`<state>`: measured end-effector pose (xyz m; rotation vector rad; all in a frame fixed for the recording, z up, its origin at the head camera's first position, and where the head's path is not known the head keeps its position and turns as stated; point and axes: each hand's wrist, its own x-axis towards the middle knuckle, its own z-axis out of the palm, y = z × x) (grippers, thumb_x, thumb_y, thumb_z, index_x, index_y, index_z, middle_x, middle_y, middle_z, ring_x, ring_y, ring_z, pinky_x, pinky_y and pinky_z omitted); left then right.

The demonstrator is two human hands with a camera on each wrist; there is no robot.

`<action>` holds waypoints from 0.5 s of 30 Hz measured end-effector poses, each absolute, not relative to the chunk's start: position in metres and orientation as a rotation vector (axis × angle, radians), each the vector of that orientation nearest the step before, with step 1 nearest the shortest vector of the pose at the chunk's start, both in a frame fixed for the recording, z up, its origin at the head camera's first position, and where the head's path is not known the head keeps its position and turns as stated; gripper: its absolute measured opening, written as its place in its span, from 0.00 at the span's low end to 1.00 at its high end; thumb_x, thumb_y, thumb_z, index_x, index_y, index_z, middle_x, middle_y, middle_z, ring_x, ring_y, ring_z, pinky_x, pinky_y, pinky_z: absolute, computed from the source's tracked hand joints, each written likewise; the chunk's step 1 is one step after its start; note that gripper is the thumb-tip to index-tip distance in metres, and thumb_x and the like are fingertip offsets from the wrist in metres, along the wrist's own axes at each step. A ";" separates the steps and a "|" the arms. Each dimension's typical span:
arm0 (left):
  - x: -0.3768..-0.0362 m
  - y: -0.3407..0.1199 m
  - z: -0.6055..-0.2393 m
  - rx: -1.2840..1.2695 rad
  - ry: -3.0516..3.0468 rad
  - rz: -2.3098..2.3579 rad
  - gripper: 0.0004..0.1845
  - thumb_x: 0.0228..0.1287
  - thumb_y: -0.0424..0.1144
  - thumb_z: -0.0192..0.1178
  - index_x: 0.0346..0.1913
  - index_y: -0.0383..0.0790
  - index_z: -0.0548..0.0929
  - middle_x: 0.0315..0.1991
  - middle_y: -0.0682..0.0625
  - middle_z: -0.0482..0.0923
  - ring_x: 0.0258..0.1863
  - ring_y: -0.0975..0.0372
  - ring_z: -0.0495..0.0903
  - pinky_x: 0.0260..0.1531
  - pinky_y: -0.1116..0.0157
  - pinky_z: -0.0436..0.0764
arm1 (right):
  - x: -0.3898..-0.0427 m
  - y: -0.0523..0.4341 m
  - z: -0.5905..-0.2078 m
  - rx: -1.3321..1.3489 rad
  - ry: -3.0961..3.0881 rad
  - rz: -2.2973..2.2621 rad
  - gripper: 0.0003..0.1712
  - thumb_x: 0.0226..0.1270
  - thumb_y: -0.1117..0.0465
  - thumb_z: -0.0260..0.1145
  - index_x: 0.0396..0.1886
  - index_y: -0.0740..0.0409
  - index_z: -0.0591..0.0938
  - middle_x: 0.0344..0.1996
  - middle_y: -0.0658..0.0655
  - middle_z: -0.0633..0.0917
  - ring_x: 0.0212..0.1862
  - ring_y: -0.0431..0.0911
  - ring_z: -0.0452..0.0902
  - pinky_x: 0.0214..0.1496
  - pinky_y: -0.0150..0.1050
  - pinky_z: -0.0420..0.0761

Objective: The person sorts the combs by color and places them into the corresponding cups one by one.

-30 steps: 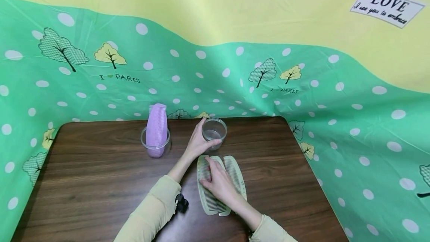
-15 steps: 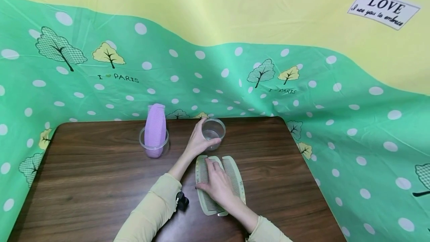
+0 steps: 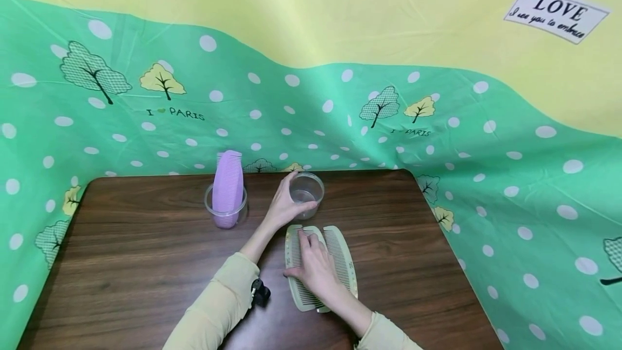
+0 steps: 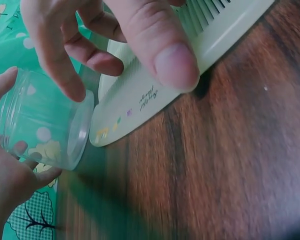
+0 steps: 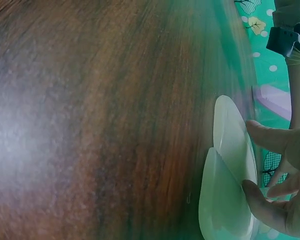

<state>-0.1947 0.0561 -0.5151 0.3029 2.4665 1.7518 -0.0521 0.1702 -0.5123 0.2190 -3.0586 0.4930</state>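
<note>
My left hand (image 3: 283, 207) grips a clear plastic cup (image 3: 310, 194) standing upright near the table's back edge, thumb and fingers round its side. Pale green combs lie side by side in front of it. My right hand (image 3: 318, 269) reaches over them, fingers spread apart. Its thumb is by the outer edge of the left comb (image 3: 293, 247), its fingertips over the teeth. Small printed flowers and script mark that comb (image 4: 117, 117) in the left wrist view. The right comb (image 3: 344, 257) is partly hidden behind my hand and wrist.
A second clear cup (image 3: 235, 217) stands to the left with purple combs (image 3: 228, 182) upright in it. The dark wood table (image 3: 146, 263) ends at a green and yellow printed cloth (image 3: 272, 85) behind and at both sides.
My right thumb has moved out leftward to the edge of the left comb. The cup in my left hand has shifted very slightly left; the combs lie as before.
</note>
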 end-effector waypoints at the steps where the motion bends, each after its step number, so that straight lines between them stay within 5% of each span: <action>1: -0.194 0.055 -0.515 0.304 2.463 1.751 0.58 0.51 0.54 0.80 0.81 0.53 0.55 0.79 0.46 0.60 0.77 0.47 0.64 0.72 0.40 0.67 | -0.052 0.170 -0.513 0.223 -3.057 0.481 0.63 0.37 0.40 0.88 0.72 0.61 0.72 0.51 0.62 0.80 0.45 0.56 0.82 0.34 0.50 0.84; 15: -0.185 0.031 -0.512 0.293 2.444 1.746 0.57 0.52 0.54 0.79 0.81 0.53 0.56 0.79 0.45 0.59 0.78 0.48 0.62 0.74 0.42 0.65 | -0.051 0.167 -0.511 0.248 -3.057 0.388 0.62 0.36 0.39 0.87 0.71 0.61 0.73 0.50 0.62 0.81 0.46 0.56 0.80 0.31 0.48 0.82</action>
